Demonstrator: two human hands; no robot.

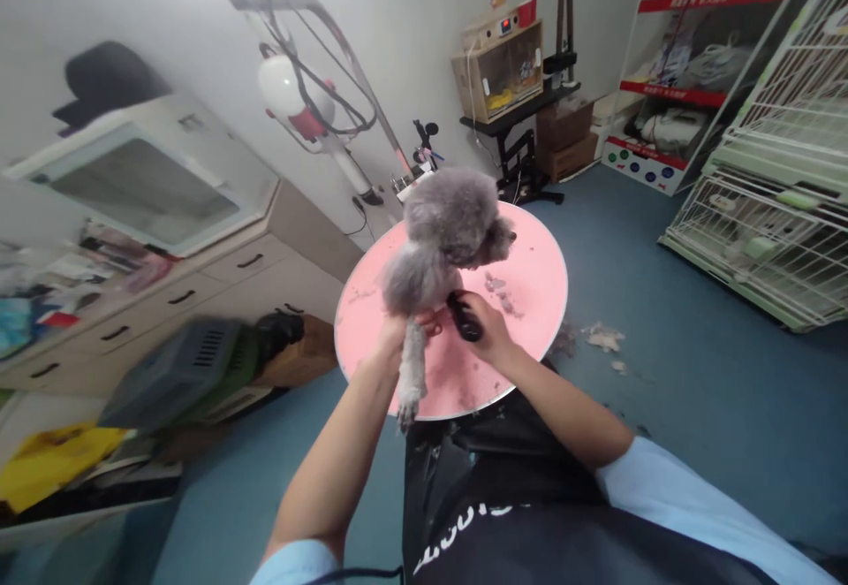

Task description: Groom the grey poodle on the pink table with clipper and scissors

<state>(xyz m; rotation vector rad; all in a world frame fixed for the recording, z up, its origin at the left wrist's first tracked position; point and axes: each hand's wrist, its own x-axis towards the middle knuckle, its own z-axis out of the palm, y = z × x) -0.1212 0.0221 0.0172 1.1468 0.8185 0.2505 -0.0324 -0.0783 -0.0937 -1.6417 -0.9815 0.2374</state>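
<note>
A grey fluffy dog (445, 214) is on a round pink grooming table (530, 293), its head turned to the right. One of its closely trimmed legs (412, 364) stretches toward me, with the paw past the table's near edge. My left hand (397, 330) is closed around the upper part of that leg; some of its fingers show on the leg's right side. In my right hand (488, 324) is a black hair clipper (465, 318), held against the dog's underside near the chest. The clipper's blade end is hidden by fur.
Cut fur (503, 292) lies on the table, and more clumps (602, 338) are on the floor to the right. A bent metal arm (351, 64) and a white-and-red dryer (291, 90) stand behind. Wire cages (775, 240) are at right, drawers (182, 298) at left.
</note>
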